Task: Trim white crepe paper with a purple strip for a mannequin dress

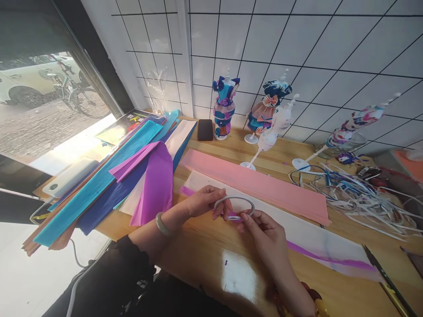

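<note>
My left hand (205, 201) and my right hand (264, 231) meet over the wooden table (198, 259), both pinching a thin grey ring (235, 200) that looks like a roll of tape. A small purple scrap sits between the fingertips under the ring. Beneath the hands lies a long white crepe paper strip (313, 237) with a purple edge. A pink crepe paper sheet (254, 182) lies just behind it. My left wrist wears a pale green bangle (161, 223).
Stacked crepe sheets in purple (155, 185), blue and teal (99, 185) lie at the left. A black phone (205, 129) and several small dressed mannequin figures (224, 108) stand by the tiled wall. Tangled paper trimmings (350, 189) cover the right side. A window is at the far left.
</note>
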### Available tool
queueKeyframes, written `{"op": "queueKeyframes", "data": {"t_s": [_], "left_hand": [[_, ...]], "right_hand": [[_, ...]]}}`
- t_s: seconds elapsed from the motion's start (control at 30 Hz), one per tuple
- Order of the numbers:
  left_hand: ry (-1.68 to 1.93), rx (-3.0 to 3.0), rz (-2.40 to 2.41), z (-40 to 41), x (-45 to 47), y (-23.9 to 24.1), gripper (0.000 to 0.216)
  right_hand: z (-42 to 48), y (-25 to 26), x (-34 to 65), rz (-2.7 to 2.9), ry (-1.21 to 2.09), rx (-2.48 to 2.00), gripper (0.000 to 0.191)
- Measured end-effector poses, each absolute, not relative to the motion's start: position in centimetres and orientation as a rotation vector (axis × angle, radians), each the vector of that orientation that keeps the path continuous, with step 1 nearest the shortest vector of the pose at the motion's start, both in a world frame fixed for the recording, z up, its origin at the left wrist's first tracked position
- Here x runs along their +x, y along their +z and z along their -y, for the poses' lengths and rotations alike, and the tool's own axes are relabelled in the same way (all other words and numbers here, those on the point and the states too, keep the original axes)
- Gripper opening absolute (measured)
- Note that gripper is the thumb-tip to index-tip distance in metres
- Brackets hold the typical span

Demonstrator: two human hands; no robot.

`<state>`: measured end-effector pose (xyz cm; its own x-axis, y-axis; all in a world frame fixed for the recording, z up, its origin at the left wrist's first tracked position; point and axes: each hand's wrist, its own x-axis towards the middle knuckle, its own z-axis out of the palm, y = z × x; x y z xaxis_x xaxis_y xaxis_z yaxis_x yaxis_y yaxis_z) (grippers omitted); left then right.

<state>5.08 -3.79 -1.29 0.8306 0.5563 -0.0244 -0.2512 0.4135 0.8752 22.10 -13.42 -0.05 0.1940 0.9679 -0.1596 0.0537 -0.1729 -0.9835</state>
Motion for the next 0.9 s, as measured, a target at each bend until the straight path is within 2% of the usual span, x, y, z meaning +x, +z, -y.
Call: {"op": "queueKeyframes", "data": {"t_s": [0.1, 0.27, 0.5, 0.7, 0.9], "left_hand": [[0.522, 1.071, -0.352, 3.8, 5.1, -1.6, 0.051], [0.556, 1.117, -0.474, 3.8, 5.7, -1.8, 0.036], [0.484, 1.028, -0.52, 4.0, 6.3, -2.4, 0.033], [0.338, 0.94, -0.52, 4.2, 6.3, -2.5, 0.033], [0.26, 0.97, -0.517, 4.4, 6.2, -2.2, 0.035]], "right_hand": [[13.8, -0.3, 22.2, 1.075, 1.055, -1.472, 0.025], [14.3, -0.5, 22.5, 1.185, 0.939, -1.363, 0.016], [14.1, 0.3, 21.5, 1.083, 1.362, -1.124, 0.018], [14.0, 0.1, 21.6, 1.021, 1.453, -1.065, 0.009], [14.2, -1.0, 21.9, 0.913, 1.552, -1.048, 0.02]]}}
